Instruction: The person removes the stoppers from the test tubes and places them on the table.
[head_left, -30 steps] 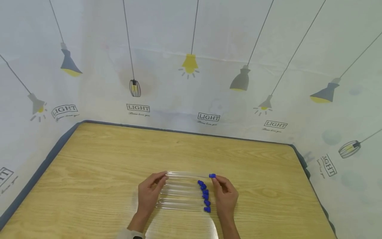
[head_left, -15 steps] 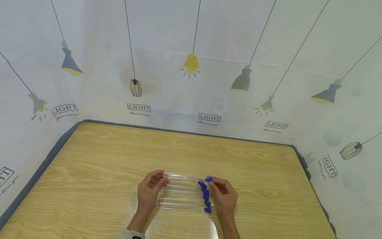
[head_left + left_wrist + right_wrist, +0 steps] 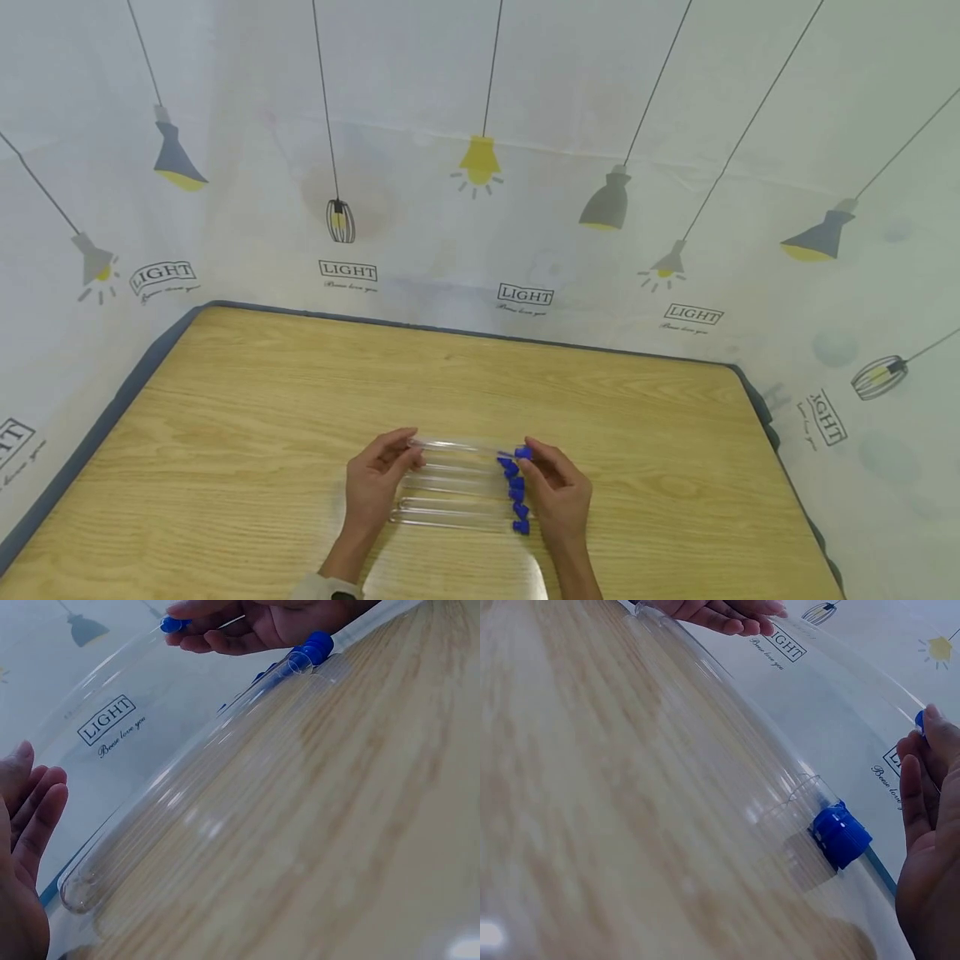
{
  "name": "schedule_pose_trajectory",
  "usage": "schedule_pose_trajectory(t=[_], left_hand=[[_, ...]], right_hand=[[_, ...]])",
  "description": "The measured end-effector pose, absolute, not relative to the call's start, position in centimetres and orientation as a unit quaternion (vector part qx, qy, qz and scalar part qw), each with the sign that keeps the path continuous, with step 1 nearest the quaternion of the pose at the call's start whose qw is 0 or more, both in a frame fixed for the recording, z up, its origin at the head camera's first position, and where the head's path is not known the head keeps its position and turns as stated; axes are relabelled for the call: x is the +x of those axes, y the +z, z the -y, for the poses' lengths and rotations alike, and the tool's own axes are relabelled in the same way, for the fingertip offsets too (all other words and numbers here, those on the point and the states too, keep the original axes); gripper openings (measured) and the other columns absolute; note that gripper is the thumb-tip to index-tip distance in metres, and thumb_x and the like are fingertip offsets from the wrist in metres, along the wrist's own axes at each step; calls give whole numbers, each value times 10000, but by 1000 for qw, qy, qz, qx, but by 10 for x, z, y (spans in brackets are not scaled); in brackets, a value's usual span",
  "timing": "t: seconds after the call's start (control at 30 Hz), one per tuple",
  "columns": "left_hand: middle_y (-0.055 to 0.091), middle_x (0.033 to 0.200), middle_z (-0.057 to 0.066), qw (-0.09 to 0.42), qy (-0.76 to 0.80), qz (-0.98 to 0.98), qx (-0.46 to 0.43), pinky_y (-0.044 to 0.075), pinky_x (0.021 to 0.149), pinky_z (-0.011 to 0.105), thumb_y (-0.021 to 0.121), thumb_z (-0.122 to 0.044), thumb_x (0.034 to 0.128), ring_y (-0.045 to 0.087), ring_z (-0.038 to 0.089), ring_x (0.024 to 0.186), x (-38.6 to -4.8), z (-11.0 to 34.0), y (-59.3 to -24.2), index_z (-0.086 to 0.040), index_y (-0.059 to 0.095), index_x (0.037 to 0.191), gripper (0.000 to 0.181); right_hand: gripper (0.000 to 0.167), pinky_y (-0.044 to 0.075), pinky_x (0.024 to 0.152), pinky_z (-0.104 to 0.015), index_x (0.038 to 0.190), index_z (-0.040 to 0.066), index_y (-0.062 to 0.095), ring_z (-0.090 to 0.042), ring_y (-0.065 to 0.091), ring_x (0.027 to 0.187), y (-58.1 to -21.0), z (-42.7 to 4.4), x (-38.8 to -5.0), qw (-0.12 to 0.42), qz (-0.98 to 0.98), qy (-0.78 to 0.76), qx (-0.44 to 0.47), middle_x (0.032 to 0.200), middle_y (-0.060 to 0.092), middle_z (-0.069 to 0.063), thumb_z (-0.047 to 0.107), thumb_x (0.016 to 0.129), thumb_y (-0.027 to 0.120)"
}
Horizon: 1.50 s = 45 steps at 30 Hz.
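A clear test tube [image 3: 465, 447] is held level between the two hands, raised above the table in both wrist views. My left hand [image 3: 372, 481] pinches its rounded end between thumb and fingers. At the other end, my right hand [image 3: 558, 492] pinches the blue cap [image 3: 522, 452] with thumb and forefinger. Nearer the body, several clear test tubes [image 3: 457, 502] lie side by side on the table, blue caps [image 3: 517, 484] to the right. The closest lying tube [image 3: 172, 787] and its blue cap [image 3: 841, 836] show large in the wrist views.
The wood-grain table [image 3: 285, 392] has a dark blue edge [image 3: 420, 327] at the back. Behind and beside it hangs a pale sheet [image 3: 420, 100] printed with lamps. A bright reflection [image 3: 457, 575] lies on the tabletop near the front.
The right hand has shifted left and slightly nearer the body with the capped end. The tube's left end has moved a little left and nearer the body. The lying tubes look unmoved.
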<state>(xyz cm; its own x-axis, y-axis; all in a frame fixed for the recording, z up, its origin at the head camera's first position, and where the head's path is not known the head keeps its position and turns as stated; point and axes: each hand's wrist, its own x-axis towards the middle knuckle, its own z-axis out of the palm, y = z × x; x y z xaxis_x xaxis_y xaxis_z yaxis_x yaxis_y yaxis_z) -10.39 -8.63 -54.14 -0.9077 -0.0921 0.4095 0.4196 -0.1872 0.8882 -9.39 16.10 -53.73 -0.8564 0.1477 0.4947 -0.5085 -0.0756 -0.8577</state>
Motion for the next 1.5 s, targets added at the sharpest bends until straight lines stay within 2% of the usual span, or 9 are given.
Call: schedule_pose_trajectory(t=[0.17,0.43,0.6,0.8,0.9,1.1,1.27,1.5], left_hand=[[616,872,295,161,-763,613,-129,565,644,310,652,167,806,663,156,722,-103,86,-541,150,590,1067,269],[629,773,243,181,-723,656,-118,539,547,290,674,175,779,614,242,621,-94,85,-515,163,594,967,205],[623,724,237,191,-720,654,-131,523,534,254,674,211,753,600,228,598,-93,84,-512,161,603,929,196],[626,723,243,188,-728,642,-149,531,558,248,669,219,750,591,279,601,-94,84,-514,155,607,917,190],[633,744,247,187,-729,640,-154,535,560,254,670,222,747,601,271,608,-96,84,-519,132,623,915,196],[652,775,213,187,-733,637,-149,533,549,251,664,223,748,617,198,620,-102,86,-536,177,600,936,204],[654,786,201,199,-748,616,-146,529,555,241,648,209,775,624,140,640,-104,87,-540,181,599,981,213],[655,790,201,195,-758,608,-136,535,572,244,636,186,805,634,125,666,-103,87,-540,174,599,1001,200]], right_hand=[[270,552,712,-248,1056,-156,629,-222,680,849,-536,-160,-95,227,632,724,158,948,662,-281,-175,790,670],[206,553,683,-245,984,-109,682,-219,682,782,-535,-160,-92,230,663,703,116,897,688,-220,-77,788,733],[192,540,628,-208,973,-125,675,-172,681,742,-534,-159,-92,249,658,700,120,866,689,-215,-153,784,693],[198,521,585,-181,957,-133,674,-132,670,711,-534,-158,-93,267,654,699,112,842,683,-232,-188,767,686],[192,525,588,-187,949,-126,679,-126,663,703,-534,-158,-93,273,658,694,105,839,683,-231,-177,765,697],[193,544,609,-214,945,-100,694,-139,678,721,-533,-158,-92,257,663,697,92,858,699,-190,-159,762,711],[203,548,649,-225,937,-105,688,-156,679,750,-533,-159,-92,235,658,707,110,866,694,-200,-167,746,717],[166,554,674,-250,934,-97,685,-232,678,769,-536,-161,-92,214,649,717,137,880,690,-195,-88,777,737]])
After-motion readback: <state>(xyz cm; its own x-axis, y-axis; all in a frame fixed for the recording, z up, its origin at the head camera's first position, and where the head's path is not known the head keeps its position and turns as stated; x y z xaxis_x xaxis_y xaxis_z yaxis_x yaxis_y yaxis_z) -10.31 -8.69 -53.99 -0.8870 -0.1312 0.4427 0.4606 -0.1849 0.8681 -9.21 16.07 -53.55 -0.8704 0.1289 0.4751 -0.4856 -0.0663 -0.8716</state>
